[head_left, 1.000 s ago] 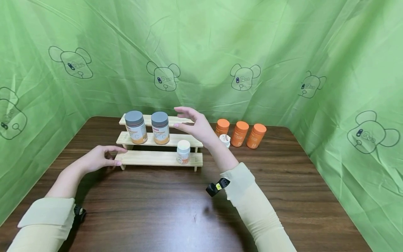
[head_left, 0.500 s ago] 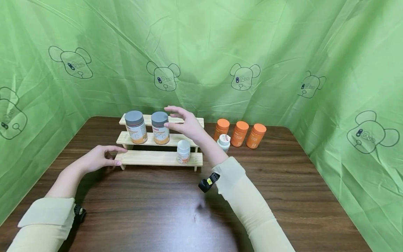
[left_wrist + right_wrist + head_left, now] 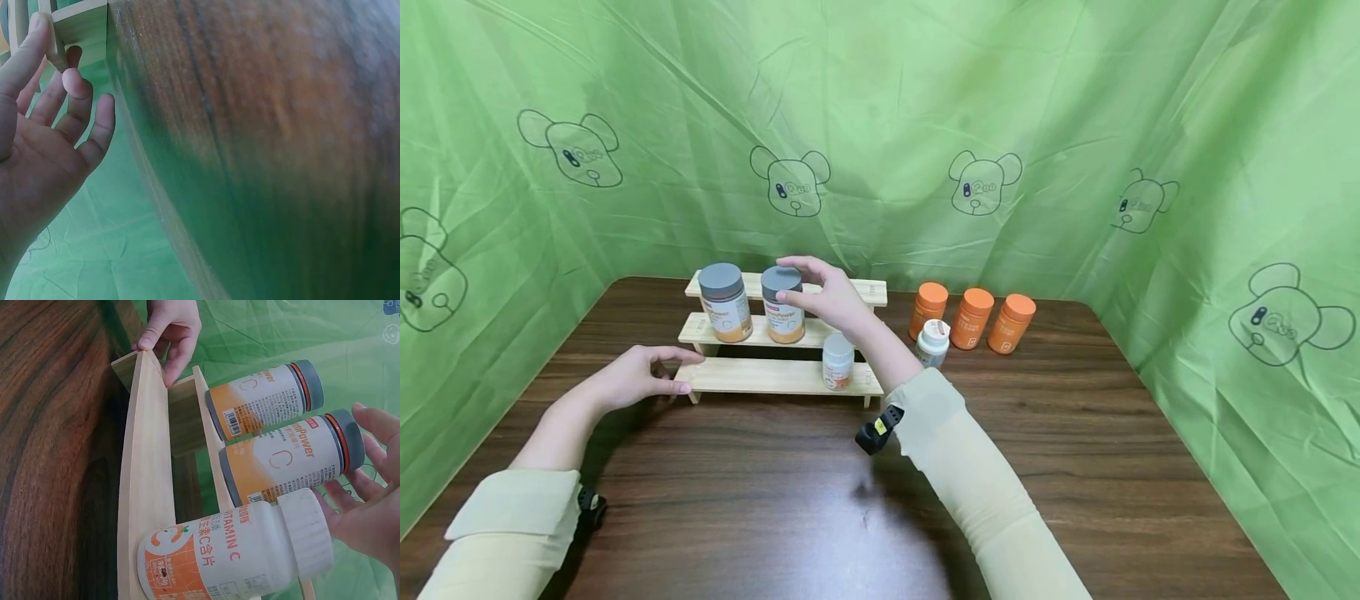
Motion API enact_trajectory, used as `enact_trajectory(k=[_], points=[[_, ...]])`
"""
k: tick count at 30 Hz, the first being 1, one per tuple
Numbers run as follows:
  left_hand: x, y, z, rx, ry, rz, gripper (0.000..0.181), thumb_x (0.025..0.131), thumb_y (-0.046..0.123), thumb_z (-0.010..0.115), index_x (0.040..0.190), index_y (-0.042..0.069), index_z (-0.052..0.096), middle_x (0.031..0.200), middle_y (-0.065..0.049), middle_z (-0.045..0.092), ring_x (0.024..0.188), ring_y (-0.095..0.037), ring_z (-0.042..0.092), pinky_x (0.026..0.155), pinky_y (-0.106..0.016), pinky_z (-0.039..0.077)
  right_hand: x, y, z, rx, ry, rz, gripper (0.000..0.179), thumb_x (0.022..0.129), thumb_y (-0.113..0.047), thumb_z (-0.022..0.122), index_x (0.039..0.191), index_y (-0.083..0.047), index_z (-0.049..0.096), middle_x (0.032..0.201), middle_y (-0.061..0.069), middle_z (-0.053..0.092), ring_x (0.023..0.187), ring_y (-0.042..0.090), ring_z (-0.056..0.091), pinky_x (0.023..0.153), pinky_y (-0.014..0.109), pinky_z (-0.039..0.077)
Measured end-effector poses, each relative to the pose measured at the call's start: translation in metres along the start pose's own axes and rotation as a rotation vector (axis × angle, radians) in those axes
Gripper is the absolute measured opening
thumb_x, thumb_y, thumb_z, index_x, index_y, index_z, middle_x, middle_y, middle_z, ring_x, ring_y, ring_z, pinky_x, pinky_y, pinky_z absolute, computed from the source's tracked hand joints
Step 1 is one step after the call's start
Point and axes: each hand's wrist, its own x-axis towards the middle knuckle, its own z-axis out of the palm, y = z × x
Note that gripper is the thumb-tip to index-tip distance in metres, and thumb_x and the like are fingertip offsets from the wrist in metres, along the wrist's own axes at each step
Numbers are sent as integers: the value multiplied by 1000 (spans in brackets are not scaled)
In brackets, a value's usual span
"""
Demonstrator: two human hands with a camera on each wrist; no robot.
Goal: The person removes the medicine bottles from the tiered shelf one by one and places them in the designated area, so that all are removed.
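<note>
My left hand (image 3: 638, 375) pinches the left end of the lowest step of a three-step wooden shelf (image 3: 760, 377), thumb at its front edge. My right hand (image 3: 833, 298) is at the grey lid of the right-hand supplement jar (image 3: 284, 456) on the middle step. Its thumb overlaps the lid's front side in the head view, and its fingers arch behind. A second grey-lidded jar (image 3: 727, 312) stands to the left on that step. Below my right wrist, a white vitamin C bottle (image 3: 244, 547) stands at the right end of the lowest step.
Right of the shelf stand three orange bottles (image 3: 973, 321) in a row. In front of the leftmost is another white-capped bottle (image 3: 935, 339), partly behind my right forearm. Green cloth (image 3: 880, 108) encloses the dark wooden table (image 3: 790, 500) at the back and sides.
My right hand has moved left along the shelf to the lid of the right-hand jar. The jars stay in place, and my left hand has held its position.
</note>
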Motion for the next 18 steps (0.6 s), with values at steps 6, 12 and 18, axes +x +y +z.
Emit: enact_trajectory(k=[6, 12, 18], points=[[0, 1, -2, 2, -14, -8, 51, 79, 32, 75, 124, 12, 62, 69, -3, 64, 57, -7, 48, 53, -26, 40, 3, 2, 2, 2, -3, 6, 47, 84, -22, 73, 128, -20, 58, 121, -3, 59, 110, 11, 54, 88, 27, 46], [0, 3, -3, 4, -18, -15, 51, 79, 32, 75, 124, 12, 61, 68, -5, 64, 57, -7, 48, 54, -26, 40, 2, 4, 3, 0, -2, 18, 42, 84, -21, 73, 124, -22, 61, 121, -3, 59, 112, 11, 54, 86, 28, 48], [-1, 5, -3, -4, -21, -23, 51, 79, 32, 76, 124, 11, 61, 68, -5, 61, 57, -8, 48, 53, -27, 40, 1, 4, 3, -14, 9, 3, 42, 84, -20, 73, 124, -21, 61, 121, -3, 60, 113, 11, 54, 92, 29, 44]])
